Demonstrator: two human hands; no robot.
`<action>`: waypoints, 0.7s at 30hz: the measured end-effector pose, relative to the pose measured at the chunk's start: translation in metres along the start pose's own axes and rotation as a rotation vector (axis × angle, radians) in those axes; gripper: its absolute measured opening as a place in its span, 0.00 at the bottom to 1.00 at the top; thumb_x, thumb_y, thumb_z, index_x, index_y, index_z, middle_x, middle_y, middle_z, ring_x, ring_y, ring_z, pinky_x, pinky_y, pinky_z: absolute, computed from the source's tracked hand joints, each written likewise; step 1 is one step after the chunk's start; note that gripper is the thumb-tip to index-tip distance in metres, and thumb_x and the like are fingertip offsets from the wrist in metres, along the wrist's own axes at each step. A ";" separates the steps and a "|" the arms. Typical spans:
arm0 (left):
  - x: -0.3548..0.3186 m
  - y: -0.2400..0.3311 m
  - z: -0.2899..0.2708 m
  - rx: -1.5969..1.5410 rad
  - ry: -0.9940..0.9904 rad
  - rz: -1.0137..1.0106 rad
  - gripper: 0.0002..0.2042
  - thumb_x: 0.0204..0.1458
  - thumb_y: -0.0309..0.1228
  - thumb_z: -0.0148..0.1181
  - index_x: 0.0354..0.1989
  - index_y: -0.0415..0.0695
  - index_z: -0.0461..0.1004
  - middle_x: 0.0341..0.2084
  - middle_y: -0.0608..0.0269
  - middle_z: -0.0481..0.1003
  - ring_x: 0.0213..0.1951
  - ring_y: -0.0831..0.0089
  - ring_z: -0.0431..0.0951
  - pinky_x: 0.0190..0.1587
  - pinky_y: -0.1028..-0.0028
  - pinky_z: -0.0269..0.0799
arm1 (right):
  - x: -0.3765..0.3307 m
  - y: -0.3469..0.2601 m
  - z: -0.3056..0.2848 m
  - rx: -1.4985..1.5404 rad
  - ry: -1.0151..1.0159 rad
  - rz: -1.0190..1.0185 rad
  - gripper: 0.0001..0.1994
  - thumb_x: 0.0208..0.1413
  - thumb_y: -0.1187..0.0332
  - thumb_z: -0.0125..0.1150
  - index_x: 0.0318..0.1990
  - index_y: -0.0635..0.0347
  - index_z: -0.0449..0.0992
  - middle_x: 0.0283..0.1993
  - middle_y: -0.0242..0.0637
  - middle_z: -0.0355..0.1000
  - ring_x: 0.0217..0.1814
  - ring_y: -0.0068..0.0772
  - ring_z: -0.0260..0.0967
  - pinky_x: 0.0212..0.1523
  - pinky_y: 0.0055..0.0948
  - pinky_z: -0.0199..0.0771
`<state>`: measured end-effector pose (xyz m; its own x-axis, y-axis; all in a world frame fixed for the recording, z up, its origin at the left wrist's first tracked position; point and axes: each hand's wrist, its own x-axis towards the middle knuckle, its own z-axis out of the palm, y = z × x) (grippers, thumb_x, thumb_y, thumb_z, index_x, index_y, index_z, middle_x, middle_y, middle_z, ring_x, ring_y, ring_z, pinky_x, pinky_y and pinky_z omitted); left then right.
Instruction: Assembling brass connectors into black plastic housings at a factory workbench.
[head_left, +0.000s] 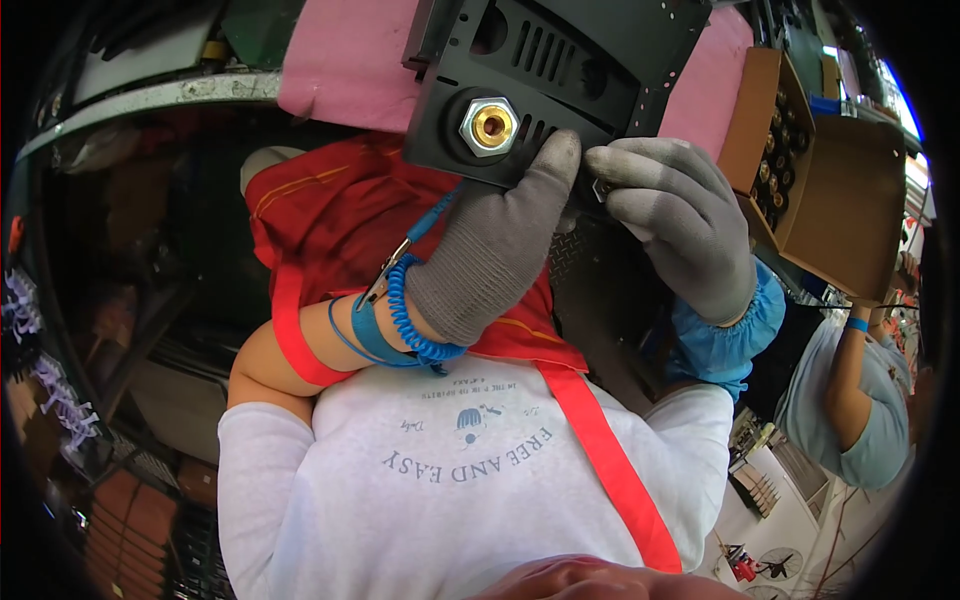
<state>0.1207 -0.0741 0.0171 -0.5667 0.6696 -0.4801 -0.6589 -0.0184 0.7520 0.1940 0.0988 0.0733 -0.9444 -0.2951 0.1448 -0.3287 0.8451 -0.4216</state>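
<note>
A black metal panel with slotted vents and holes stands tilted in front of me. In its lower left corner sits a brass fitting ringed by a large silver hex nut. My gloved left hand grips the panel's near edge, thumb on its face, other fingers mostly hidden behind. Beside it, my gloved right hand pinches a small dark part with a shiny hex edge at the panel's lower right corner. The fingers cover most of that part.
Pink padding covers the bench under the panel. An open cardboard box with several black and brass fittings stands at the right. A blue coiled wrist cord with a clip runs from my left wrist. Another person is at the far right.
</note>
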 end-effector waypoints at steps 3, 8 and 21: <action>-0.002 0.002 0.005 -0.053 0.035 -0.009 0.12 0.63 0.36 0.52 0.41 0.39 0.76 0.30 0.64 0.78 0.28 0.78 0.77 0.33 0.79 0.74 | -0.004 -0.007 0.005 -0.060 0.046 -0.003 0.09 0.44 0.73 0.60 0.36 0.58 0.72 0.50 0.44 0.74 0.52 0.47 0.71 0.47 0.36 0.72; 0.000 -0.004 0.002 0.053 0.021 0.087 0.12 0.62 0.36 0.53 0.42 0.39 0.76 0.29 0.64 0.77 0.28 0.78 0.78 0.32 0.80 0.74 | -0.009 -0.002 0.013 0.058 0.118 0.024 0.10 0.42 0.74 0.60 0.36 0.59 0.72 0.49 0.45 0.73 0.52 0.48 0.71 0.46 0.38 0.73; 0.002 -0.010 0.001 -0.009 -0.030 0.048 0.12 0.61 0.36 0.55 0.42 0.40 0.76 0.31 0.65 0.77 0.29 0.78 0.78 0.34 0.79 0.74 | -0.019 -0.004 0.031 -0.275 0.228 0.123 0.15 0.45 0.58 0.68 0.36 0.56 0.75 0.37 0.35 0.72 0.34 0.36 0.67 0.40 0.36 0.65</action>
<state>0.1266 -0.0715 0.0091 -0.5825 0.6898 -0.4299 -0.6359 -0.0573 0.7697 0.2131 0.0870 0.0441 -0.9428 -0.1035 0.3169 -0.1721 0.9653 -0.1965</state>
